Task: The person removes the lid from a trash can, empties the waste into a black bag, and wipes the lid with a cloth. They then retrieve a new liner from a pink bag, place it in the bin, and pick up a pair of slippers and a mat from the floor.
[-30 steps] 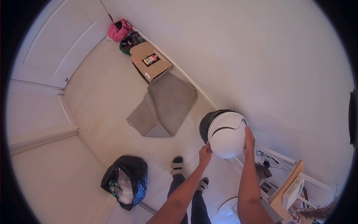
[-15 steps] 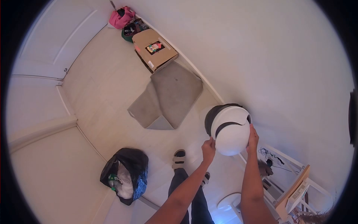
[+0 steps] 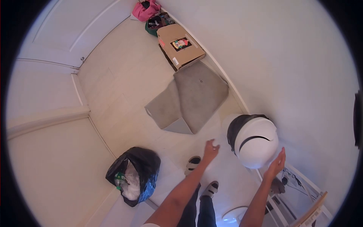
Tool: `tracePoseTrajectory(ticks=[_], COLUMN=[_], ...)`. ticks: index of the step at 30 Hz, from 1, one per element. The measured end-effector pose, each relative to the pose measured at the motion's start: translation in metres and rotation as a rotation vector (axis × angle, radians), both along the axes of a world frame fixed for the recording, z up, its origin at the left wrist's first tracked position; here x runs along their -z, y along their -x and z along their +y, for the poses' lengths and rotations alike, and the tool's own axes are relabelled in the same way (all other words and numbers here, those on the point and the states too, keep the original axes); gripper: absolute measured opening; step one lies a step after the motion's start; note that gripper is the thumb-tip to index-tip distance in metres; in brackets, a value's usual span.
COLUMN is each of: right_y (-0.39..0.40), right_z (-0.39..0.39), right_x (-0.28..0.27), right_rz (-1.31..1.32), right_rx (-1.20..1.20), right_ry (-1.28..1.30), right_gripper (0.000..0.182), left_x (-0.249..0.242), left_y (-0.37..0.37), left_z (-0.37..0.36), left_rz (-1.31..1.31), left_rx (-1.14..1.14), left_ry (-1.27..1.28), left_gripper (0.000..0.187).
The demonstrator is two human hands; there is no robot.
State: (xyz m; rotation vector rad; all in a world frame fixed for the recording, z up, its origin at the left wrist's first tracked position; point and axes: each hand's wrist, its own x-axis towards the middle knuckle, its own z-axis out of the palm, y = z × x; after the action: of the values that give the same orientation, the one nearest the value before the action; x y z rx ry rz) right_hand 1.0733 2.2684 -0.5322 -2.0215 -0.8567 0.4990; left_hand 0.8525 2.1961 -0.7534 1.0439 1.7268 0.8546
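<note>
A white trash bin with a rounded lid (image 3: 257, 153) stands against the wall, and a black bag liner (image 3: 236, 128) shows around its far rim. The dark curved line of the lid's flap is now only a thin gap. My left hand (image 3: 211, 150) is in the air to the left of the bin, fingers loosely curled and apart, with nothing in it. At the lid's lower right side is my right hand (image 3: 276, 165), open, its fingers stretched out close to the white surface.
A black trash bag (image 3: 149, 166) with bottles and white plastic sits at the lower left. A folded grey mat (image 3: 202, 94) and a cardboard box (image 3: 183, 47) lie along the wall. Behind them is a pink bag (image 3: 145, 11). A shelf (image 3: 308, 210) stands at lower right.
Both hands have let go of the lid; the left has drawn away from the bin and the right has opened beside it. The flap's gap has narrowed. The view has shifted.
</note>
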Motion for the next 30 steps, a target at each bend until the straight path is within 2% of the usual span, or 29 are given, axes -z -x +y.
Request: tracePoseTrajectory(ticks=[1, 2, 3, 4, 5, 6, 8, 9, 11, 12, 14, 15, 19, 21, 22, 24, 26, 28, 30], right_y=[0.024, 0.049, 0.064, 0.077, 0.089, 0.099, 0.107, 0.109, 0.108, 0.108, 0.105, 0.100, 0.101, 0.096, 0.095, 0.093, 0.092, 0.095, 0.095], right_z=[-0.004, -0.007, -0.013, -0.019, -0.023, -0.030, -0.037, -0.040, -0.045, -0.048, -0.052, -0.051, -0.048, -0.048, -0.047, -0.049, -0.050, -0.049, -0.047], right_x=[-0.015, -0.027, -0.033, -0.033, -0.027, -0.021, -0.003, 0.005, 0.017, 0.021, 0.026, 0.028, 0.018, 0.013, 0.011, 0.009, 0.006, -0.005, -0.018], right_rz=[-0.292, -0.587, -0.748, -0.910, -0.915, -0.941, -0.974, -0.949, -0.931, -0.907, -0.878, -0.858, -0.810, -0.798, -0.770, -0.732, -0.690, -0.688, -0.679], right_rx=[-0.093, -0.184, -0.310, -0.438, -0.441, -0.529, -0.619, -0.598, -0.580, -0.572, -0.571, -0.583, -0.614, -0.630, -0.654, -0.672, -0.661, -0.644, -0.631], right_ry=[0.057, 0.110, 0.124, 0.143, 0.144, 0.162, 0.190, 0.238, 0.299, 0.326, 0.355, 0.332, 0.368, 0.402, 0.403, 0.400, 0.351, 0.340, 0.337], right_gripper=[0.040, 0.036, 0.039, 0.041, 0.041, 0.047, 0.053, 0.059, 0.065, 0.063, 0.062, 0.059, 0.052, 0.051, 0.050, 0.048, 0.047, 0.046, 0.046], left_x=[0.043, 0.052, 0.060, 0.082, 0.104, 0.117, 0.135, 0.149, 0.170, 0.182, 0.194, 0.176, 0.068, -0.003, -0.037, -0.102, -0.170, -0.238, -0.291], left_y=[0.020, 0.041, 0.062, 0.079, 0.092, 0.104, 0.124, 0.128, 0.131, 0.135, 0.147, 0.152, 0.191, 0.217, 0.231, 0.258, 0.280, 0.308, 0.330], left_z=[-0.009, -0.005, -0.003, -0.005, -0.002, 0.002, 0.015, 0.017, 0.015, 0.013, 0.009, 0.002, 0.011, 0.020, 0.031, 0.063, 0.088, 0.118, 0.134], left_rz=[0.342, 0.386, 0.420, 0.563, 0.705, 0.697, 0.781, 0.771, 0.814, 0.802, 0.771, 0.831, 0.776, 0.783, 0.800, 0.574, 0.016, -0.061, -0.118], left_rx=[0.098, 0.232, 0.364, 0.486, 0.609, 0.609, 0.944, 0.946, 0.660, 0.665, 0.668, 0.603, 0.643, 0.554, 0.555, 0.369, 0.138, 0.076, 0.072], left_ry=[-0.310, -0.049, 0.221, 0.257, 0.287, 0.289, 0.341, 0.342, 0.340, 0.349, 0.391, 0.321, 0.369, -0.039, -0.043, -0.476, 0.007, 0.269, 0.251], left_gripper=[0.066, 0.069, 0.073, 0.070, 0.068, 0.068, 0.067, 0.067, 0.055, 0.055, 0.032, 0.019, 0.017, 0.016, 0.016, 0.010, 0.009, 0.013, 0.014])
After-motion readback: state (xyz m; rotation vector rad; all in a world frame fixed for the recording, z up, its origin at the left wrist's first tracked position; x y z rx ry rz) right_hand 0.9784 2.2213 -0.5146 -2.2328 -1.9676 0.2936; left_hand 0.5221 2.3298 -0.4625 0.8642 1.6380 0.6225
